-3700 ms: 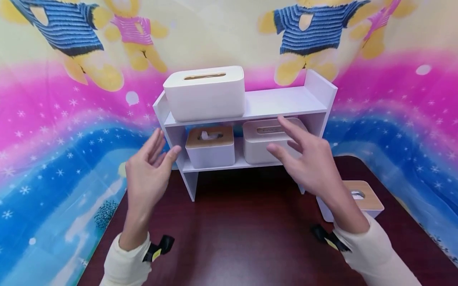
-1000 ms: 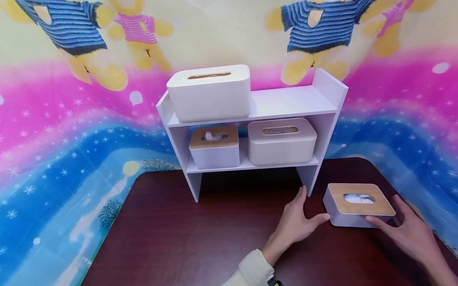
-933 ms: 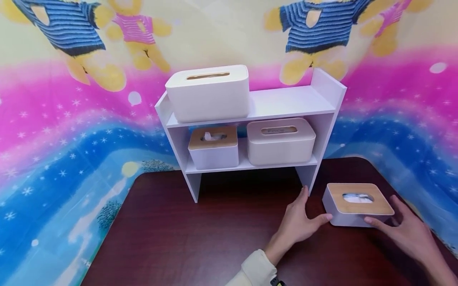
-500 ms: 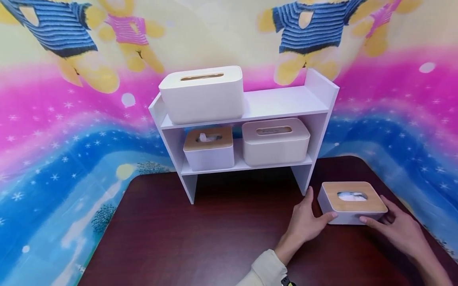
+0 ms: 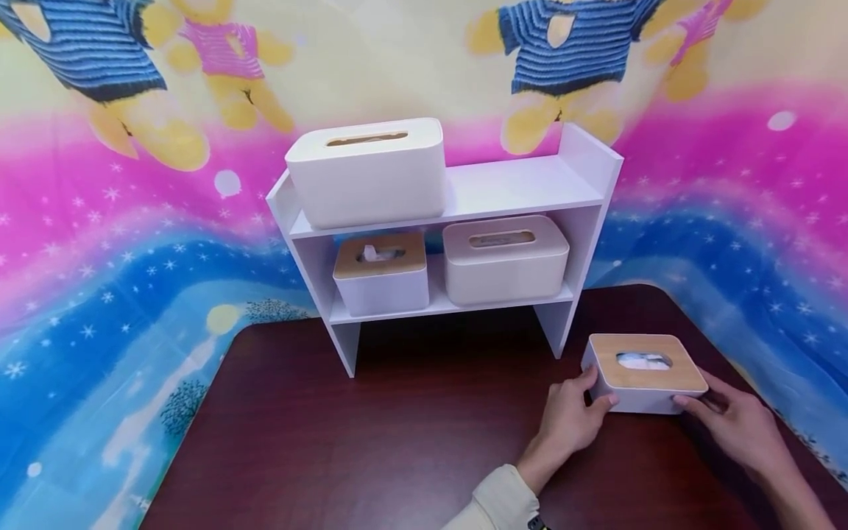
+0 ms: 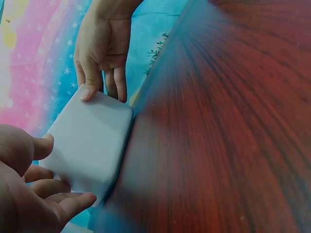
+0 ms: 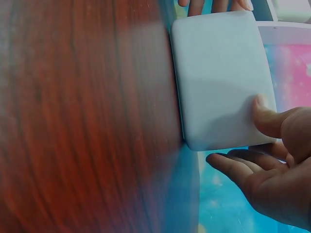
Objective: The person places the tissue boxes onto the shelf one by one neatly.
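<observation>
A white tissue box (image 5: 645, 399) with a wooden lid sits at the right of the dark table, tissue showing in its oval slot. My left hand (image 5: 568, 416) grips its left end, thumb on the front face and fingers round the side. At the right end, my right hand (image 5: 738, 427) holds it with the thumb on the front corner; the other fingers are partly hidden behind the box in the head view. The left wrist view shows the box's plain front (image 6: 92, 131) between both hands. In the right wrist view, the right thumb (image 7: 265, 116) presses on that face.
A white two-tier shelf (image 5: 523, 185) stands behind on the table (image 5: 397, 442). On its upper board is a large white tissue box (image 5: 371, 184). The lower board carries a wooden-lidded box (image 5: 384, 293) and a cream box (image 5: 506, 269). A patterned cloth backdrop surrounds the table.
Both hands left the space before the shelf and went to the right-hand tissue box. In the last second their fingers closed in on its ends. The view has shifted slightly; the shelf boxes stay put.
</observation>
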A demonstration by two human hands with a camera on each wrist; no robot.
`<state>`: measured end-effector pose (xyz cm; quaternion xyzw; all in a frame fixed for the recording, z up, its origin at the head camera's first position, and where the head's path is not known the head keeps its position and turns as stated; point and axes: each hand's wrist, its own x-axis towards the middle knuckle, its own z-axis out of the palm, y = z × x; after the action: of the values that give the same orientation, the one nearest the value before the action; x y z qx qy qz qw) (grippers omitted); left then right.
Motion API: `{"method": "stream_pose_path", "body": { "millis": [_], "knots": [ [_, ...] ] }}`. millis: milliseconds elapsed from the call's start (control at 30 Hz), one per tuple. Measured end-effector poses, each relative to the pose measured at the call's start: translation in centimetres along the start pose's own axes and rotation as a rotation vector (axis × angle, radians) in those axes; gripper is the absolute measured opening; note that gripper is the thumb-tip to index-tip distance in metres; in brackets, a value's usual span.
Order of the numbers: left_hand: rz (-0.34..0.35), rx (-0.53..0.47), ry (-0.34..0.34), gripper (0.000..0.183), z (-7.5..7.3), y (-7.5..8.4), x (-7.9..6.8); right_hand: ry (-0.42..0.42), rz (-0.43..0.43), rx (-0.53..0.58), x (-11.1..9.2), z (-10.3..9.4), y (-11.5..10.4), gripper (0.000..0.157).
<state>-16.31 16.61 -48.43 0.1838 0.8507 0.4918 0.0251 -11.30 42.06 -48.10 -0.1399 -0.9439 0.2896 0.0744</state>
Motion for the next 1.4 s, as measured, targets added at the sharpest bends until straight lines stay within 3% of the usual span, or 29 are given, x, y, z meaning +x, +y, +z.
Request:
{"method": "stream_pose_path", "body": {
  "millis": [467, 800, 1033, 1400],
  "knots": [
    [-0.071, -0.022, 0.1, 0.051, -1.6, 0.7, -0.8, 0.02, 0.082, -0.044, -2.0, 0.4, -2.5, 0.087],
    [0.05, 0.011, 0.15, 0.049, -4.1, 0.8, -2.3, 0.089, -0.045, -0.013, -3.2, 0.6, -5.2, 0.072],
    [0.039, -0.028, 0.144, 0.055, -6.4, 0.1, -3.3, 0.087, -0.135, 0.034, -3.5, 1.3, -7.2, 0.066],
    [0.035, -0.104, 0.179, 0.054, -9.4, -1.3, -4.9, 0.034, -0.176, 0.069, -3.7, 2.4, -10.4, 0.066]
  ]
}}
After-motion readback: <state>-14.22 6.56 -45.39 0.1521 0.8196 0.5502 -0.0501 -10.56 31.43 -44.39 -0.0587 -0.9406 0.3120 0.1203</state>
